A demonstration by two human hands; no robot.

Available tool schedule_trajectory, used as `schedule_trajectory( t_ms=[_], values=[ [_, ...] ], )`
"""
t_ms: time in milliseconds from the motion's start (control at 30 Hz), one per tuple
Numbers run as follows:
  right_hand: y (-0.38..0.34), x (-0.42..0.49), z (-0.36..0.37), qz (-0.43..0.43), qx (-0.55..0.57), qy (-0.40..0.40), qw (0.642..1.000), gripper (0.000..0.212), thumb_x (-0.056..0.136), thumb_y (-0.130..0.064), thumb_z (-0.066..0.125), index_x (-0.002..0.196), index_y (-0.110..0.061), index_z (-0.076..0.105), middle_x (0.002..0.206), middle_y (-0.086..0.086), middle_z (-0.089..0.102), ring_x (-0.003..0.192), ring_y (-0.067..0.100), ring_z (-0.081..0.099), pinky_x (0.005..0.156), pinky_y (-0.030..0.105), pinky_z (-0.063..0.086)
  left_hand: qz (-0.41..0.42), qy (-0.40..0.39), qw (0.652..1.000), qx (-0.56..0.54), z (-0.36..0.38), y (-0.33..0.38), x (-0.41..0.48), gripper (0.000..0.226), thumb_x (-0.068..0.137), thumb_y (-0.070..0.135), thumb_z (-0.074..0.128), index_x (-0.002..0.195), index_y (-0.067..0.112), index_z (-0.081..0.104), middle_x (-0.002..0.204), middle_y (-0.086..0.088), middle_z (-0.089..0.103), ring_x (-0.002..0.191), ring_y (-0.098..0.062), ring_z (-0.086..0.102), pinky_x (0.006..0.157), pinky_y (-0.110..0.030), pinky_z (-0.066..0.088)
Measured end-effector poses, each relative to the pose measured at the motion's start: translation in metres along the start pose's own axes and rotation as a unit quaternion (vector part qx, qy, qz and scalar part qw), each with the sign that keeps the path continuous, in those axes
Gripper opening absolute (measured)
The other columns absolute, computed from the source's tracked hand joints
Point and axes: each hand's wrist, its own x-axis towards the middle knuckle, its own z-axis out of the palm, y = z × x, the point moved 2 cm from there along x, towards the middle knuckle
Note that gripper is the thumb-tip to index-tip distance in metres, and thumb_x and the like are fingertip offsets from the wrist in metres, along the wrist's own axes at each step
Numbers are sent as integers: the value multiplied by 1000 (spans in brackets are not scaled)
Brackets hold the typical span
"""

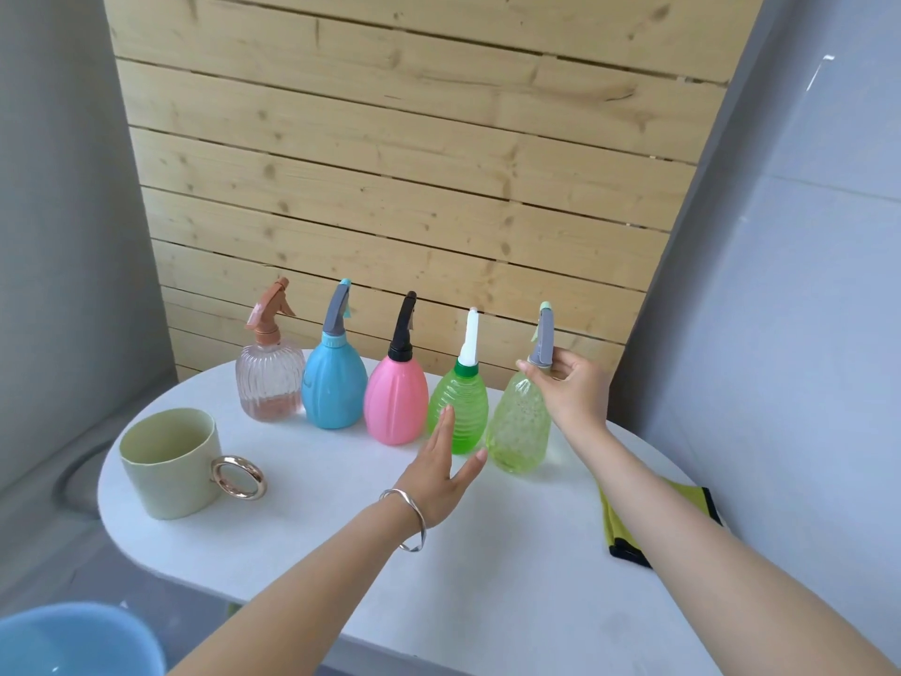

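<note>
Several spray bottles stand in a row at the back of the white table [341,553]. From the left: a clear pink ribbed bottle [269,380], a blue bottle [334,387], a pink bottle [396,397], a green ribbed bottle [460,407] and a pale green speckled bottle [519,422]. My right hand [575,387] grips the grey neck of the speckled bottle just under its trigger head. My left hand [441,473], a silver bangle on its wrist, reaches with straight fingers in front of the green ribbed bottle and holds nothing.
A pale green mug [168,463] with a gold ring handle stands at the table's left. A yellow cloth with black trim [656,519] lies at the right edge. A blue bowl [73,641] shows at the bottom left corner. A wooden slat wall rises behind.
</note>
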Motion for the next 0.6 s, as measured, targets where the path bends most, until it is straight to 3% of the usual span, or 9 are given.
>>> schedule_trajectory(
  t_ms=[233, 433, 533, 600],
  values=[
    [4, -1, 2, -16, -23, 7, 1000, 31, 74, -40, 77, 97, -20, 71, 94, -7, 73, 91, 11, 66, 81, 36, 54, -4, 4, 1000, 1, 6, 4, -1, 79, 97, 47, 39, 151, 16, -8, 160, 2, -7, 147, -8, -2, 111, -15, 2],
    [26, -27, -25, 29, 14, -47, 998, 55, 87, -39, 65, 134, -16, 49, 136, -4, 53, 128, 12, 46, 105, 29, 37, -14, -6, 1000, 9, 10, 6, -13, 76, 98, 45, 39, 152, 16, -6, 160, 3, -2, 147, -9, 2, 109, -15, 3],
    [77, -56, -65, 36, -166, -5, 985, 54, 92, -36, 57, 139, -14, 44, 148, 5, 41, 138, 21, 34, 112, 39, 27, -22, -14, 1000, 17, 11, 3, -25, 74, 98, 45, 39, 153, 17, -2, 160, 4, 5, 147, -11, 7, 112, -19, 7],
    [113, -74, -86, 97, -305, -50, 946, 62, 95, -47, 46, 147, -18, 31, 157, 8, 21, 145, 28, 15, 116, 48, 13, -31, -8, 999, 1, 10, 0, -33, 73, 98, 45, 40, 153, 17, 2, 160, 3, 10, 146, -12, 11, 113, -20, 10]
  ],
)
